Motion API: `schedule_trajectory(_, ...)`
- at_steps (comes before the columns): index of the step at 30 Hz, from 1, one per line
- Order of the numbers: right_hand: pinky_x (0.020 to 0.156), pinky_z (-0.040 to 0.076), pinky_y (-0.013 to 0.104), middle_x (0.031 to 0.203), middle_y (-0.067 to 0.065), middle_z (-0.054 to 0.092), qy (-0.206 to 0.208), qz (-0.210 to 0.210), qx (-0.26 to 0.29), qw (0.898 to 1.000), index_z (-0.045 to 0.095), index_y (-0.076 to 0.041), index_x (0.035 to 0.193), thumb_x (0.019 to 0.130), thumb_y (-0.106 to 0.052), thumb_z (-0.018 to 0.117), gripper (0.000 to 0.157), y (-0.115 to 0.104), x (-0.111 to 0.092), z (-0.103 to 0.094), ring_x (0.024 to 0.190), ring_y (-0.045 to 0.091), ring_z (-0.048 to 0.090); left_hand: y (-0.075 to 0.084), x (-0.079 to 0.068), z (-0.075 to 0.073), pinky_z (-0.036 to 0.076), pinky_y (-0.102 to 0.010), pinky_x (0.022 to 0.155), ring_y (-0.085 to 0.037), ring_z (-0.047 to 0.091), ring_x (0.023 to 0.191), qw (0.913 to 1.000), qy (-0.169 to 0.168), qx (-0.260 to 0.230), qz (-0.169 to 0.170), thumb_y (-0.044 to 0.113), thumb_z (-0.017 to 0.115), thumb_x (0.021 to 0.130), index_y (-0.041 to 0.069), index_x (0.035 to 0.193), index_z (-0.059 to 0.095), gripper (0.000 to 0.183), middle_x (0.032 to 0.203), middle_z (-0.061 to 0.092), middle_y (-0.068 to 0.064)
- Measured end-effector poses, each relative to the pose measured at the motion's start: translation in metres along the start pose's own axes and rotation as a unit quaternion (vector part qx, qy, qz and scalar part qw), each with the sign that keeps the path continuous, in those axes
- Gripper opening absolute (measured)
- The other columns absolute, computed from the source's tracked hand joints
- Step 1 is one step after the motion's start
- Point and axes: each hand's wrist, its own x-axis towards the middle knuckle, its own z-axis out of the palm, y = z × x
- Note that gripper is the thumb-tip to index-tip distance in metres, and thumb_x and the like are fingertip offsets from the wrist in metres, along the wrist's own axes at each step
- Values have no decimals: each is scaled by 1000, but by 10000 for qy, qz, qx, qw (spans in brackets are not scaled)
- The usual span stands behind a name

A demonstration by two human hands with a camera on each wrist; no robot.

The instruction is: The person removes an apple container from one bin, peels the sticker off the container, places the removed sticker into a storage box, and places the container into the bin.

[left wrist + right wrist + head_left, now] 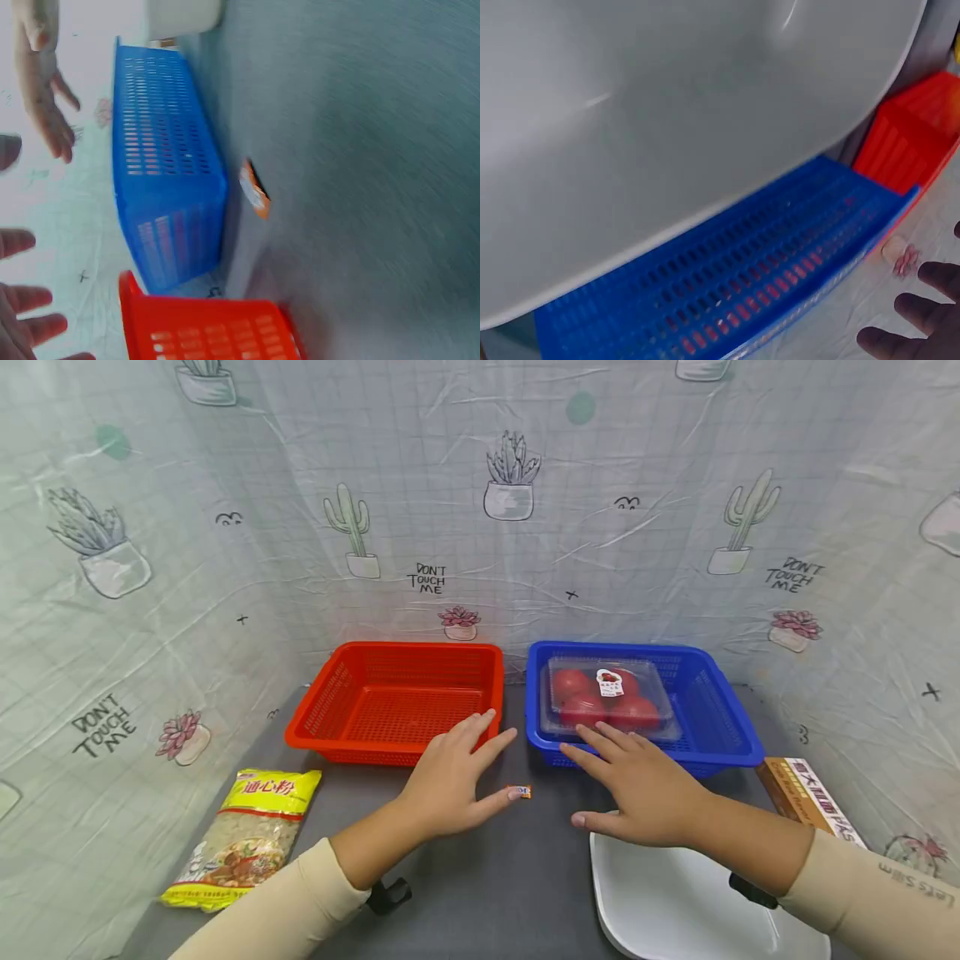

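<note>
My left hand (453,777) hovers in front of the red basket (397,752), fingers spread and holding nothing. Over the front rim of the blue basket (720,756) is my right hand (637,789), its fingers also straight and apart. A clear plastic box of red round fruit (577,710) with a white label lies inside the blue basket. Between the hands, on the grey table, sits a small orange-and-white wrapped packet (525,792); it shows in the left wrist view as an orange packet (255,191). Nothing is seen inside the red basket.
A yellow-topped bag of pasta (255,827) lies at the left. A white tray (637,902) stands at the front right, partly beneath the right forearm. Behind that forearm is a brown-and-white box (806,793). Patterned plastic sheeting (420,485) encloses the back and sides.
</note>
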Motion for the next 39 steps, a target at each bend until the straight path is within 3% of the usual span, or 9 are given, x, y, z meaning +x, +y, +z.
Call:
schedule_trajectory(6,118,33,70,169,19,39,189,110,242,9995,41,-20,167,97,-78,55,92,16,3,-10,155,47,34,5,16,0,42,-67,113,-35,40,153,9910,373,-1009,-798,60,59,102,29,165,44,72,170,37,-10)
schedule_trajectory(15,113,36,74,170,19,36,185,395,496,9978,41,-18,166,96,-74,61,92,33,6,-25,154,49,34,13,31,2,37,-65,118,-35,38,154,9617,488,-2355,-1315,54,59,103,23,162,48,68,169,38,-10)
schedule_trajectory(26,110,37,77,169,23,35,-56,771,865,9932,41,-17,166,96,-72,62,92,64,15,-43,152,55,33,30,52,18,37,-66,118,-36,43,151,9216,735,-3373,-1776,44,62,103,20,160,50,63,169,37,-9)
schedule_trajectory(33,108,35,81,171,22,32,-321,1004,1320,9856,34,-21,169,99,-65,64,88,87,24,-51,152,57,30,41,63,33,37,-65,118,-35,44,150,9050,736,-3711,-1943,41,63,103,22,159,51,60,169,38,-10)
schedule_trajectory(39,112,31,79,168,27,35,-387,1032,1669,9798,38,-13,167,100,-59,66,86,104,29,-58,152,56,31,47,69,46,37,-66,118,-38,44,150,8880,872,-3935,-2216,37,65,102,16,156,54,59,167,38,-14)
